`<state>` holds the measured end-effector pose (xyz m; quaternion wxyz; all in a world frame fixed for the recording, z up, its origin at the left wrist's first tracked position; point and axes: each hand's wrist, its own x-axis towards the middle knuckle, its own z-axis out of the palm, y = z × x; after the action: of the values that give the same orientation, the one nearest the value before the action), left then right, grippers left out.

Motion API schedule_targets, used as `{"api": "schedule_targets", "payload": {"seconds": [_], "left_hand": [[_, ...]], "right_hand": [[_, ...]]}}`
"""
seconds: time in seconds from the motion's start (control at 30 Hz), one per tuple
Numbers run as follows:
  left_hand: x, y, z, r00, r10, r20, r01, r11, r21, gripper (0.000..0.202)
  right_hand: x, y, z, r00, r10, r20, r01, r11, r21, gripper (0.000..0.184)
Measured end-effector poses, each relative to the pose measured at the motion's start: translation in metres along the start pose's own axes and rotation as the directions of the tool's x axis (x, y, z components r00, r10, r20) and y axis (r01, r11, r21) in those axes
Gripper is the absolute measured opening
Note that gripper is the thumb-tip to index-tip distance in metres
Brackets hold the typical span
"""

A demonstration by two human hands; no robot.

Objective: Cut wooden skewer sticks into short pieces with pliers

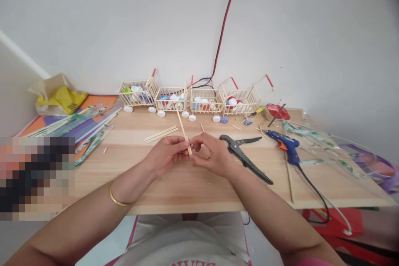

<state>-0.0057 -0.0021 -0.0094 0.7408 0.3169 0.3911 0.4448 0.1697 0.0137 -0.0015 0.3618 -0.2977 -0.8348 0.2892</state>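
Observation:
My left hand (pixel 168 153) pinches thin wooden sticks (pixel 181 124) between thumb and fingers, over the middle of the table. They slant up and away from me; how many there are is hard to tell. On their right, my right hand (pixel 215 156) has its fingertips closed on the lower end of the same sticks. A few more loose sticks (pixel 160 134) lie just beyond my left hand. Pliers (pixel 246 158) with black handles rest beside my right hand, jaws apart.
Miniature stick-built shopping carts (pixel 205 102), several in a row, stand along the wall holding small coloured caps. A blue glue gun (pixel 289 146) with a cord lies at right, near a red container (pixel 277 112). Plastic-wrapped sticks (pixel 90 129) and a yellow bag (pixel 62 99) are at left.

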Motion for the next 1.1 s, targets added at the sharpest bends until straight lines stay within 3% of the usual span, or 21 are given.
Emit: {"api": "schedule_targets", "payload": {"seconds": [0.13, 0.23, 0.37, 0.47, 0.57, 0.63, 0.77, 0.9, 0.97, 1.1], "left_hand": [[-0.002, 0.0005, 0.0025, 0.994, 0.108, -0.009, -0.105, 0.982, 0.157, 0.019], [-0.0039, 0.0009, 0.0036, 0.982, 0.186, 0.01, -0.178, 0.918, 0.356, 0.017], [-0.0064, 0.0018, 0.0055, 0.937, 0.337, 0.091, -0.309, 0.68, 0.665, 0.014], [-0.0073, 0.0016, 0.0074, 0.888, 0.433, 0.156, -0.376, 0.487, 0.788, 0.018], [-0.0071, 0.0006, 0.009, 0.871, 0.457, 0.18, -0.392, 0.426, 0.815, 0.019], [-0.0064, 0.0, 0.0096, 0.879, 0.448, 0.162, -0.38, 0.453, 0.807, 0.019], [-0.0041, -0.0009, 0.0082, 0.945, 0.303, 0.121, -0.296, 0.642, 0.707, 0.013], [-0.0019, -0.0028, 0.0069, 0.975, 0.211, 0.074, -0.209, 0.746, 0.632, 0.017], [-0.0013, -0.0031, 0.0076, 0.98, 0.193, 0.038, -0.182, 0.817, 0.547, 0.019], [-0.0007, -0.0016, 0.0079, 0.989, 0.14, -0.042, -0.121, 0.946, 0.3, 0.02]], "right_hand": [[0.0004, 0.0008, -0.0053, 0.997, 0.061, 0.048, -0.067, 0.987, 0.145, 0.02], [0.0011, 0.0038, -0.007, 0.989, 0.147, -0.017, -0.139, 0.963, 0.229, 0.013], [0.0019, 0.0054, -0.0043, 0.979, 0.19, -0.069, -0.172, 0.962, 0.214, 0.014], [0.0021, 0.0036, -0.0018, 0.984, 0.165, -0.068, -0.151, 0.973, 0.177, 0.011], [0.0025, 0.0012, -0.0011, 0.982, 0.165, -0.088, -0.152, 0.979, 0.137, 0.007], [0.0029, -0.0003, -0.0015, 0.978, 0.189, -0.085, -0.177, 0.975, 0.134, 0.007], [0.0032, -0.0001, -0.0026, 0.963, 0.264, -0.048, -0.252, 0.952, 0.174, 0.009], [0.002, 0.0054, -0.0036, 0.949, 0.316, 0.018, -0.311, 0.921, 0.234, 0.014], [0.0012, 0.0073, -0.0054, 0.96, 0.279, 0.031, -0.277, 0.928, 0.25, 0.019], [0.0003, 0.0051, -0.0103, 0.994, 0.097, 0.059, -0.104, 0.987, 0.125, 0.053]]}}
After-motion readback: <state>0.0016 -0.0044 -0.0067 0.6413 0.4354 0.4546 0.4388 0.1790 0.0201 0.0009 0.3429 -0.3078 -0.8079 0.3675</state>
